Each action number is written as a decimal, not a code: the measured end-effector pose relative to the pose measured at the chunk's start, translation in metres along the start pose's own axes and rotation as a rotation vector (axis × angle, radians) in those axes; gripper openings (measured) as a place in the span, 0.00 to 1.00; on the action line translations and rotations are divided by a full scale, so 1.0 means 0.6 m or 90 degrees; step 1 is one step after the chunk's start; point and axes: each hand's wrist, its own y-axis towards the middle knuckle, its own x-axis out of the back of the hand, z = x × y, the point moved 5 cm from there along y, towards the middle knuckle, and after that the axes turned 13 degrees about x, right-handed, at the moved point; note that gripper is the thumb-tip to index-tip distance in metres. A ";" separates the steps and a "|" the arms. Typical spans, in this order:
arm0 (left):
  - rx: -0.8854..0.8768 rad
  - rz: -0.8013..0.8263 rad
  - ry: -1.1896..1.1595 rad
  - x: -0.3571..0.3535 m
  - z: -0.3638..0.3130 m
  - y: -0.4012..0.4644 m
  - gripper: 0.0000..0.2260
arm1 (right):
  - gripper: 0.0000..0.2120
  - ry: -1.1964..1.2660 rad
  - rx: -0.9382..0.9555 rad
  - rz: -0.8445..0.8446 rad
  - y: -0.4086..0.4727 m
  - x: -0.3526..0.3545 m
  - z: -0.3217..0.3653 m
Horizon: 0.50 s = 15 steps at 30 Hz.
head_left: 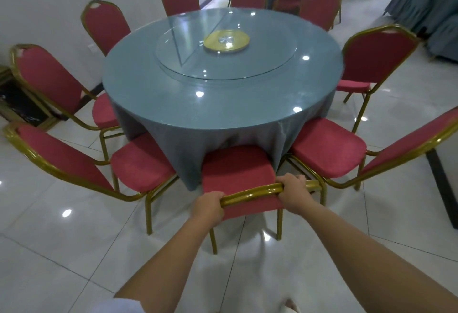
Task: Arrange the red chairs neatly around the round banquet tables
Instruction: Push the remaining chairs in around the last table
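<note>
Shiny white tile floor (74, 250) everywhere, and you're gripping the red chair (238, 171) top rail, left hand (209, 207) and right hand (292, 192) curled tight, at the round table (173, 94)

Left hand (208, 207) and right hand (293, 192) grip the red chair (238, 166) top rail. Seat touches the round table (220, 89) cloth.

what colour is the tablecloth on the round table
Blue-grey tablecloth, plain, seen in the head view.

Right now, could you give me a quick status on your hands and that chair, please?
Left hand and right hand both grip the near chair's gold top rail. Seat front tucked under the tablecloth. Neighbouring chairs close either side, not touching.
</note>
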 end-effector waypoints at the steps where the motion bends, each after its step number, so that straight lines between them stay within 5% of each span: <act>1: 0.003 -0.004 -0.007 -0.006 0.003 -0.005 0.14 | 0.14 0.008 0.003 -0.007 -0.001 -0.002 -0.003; 15: 0.072 -0.006 -0.059 -0.002 0.041 0.033 0.15 | 0.22 0.040 0.003 0.082 0.010 -0.016 0.031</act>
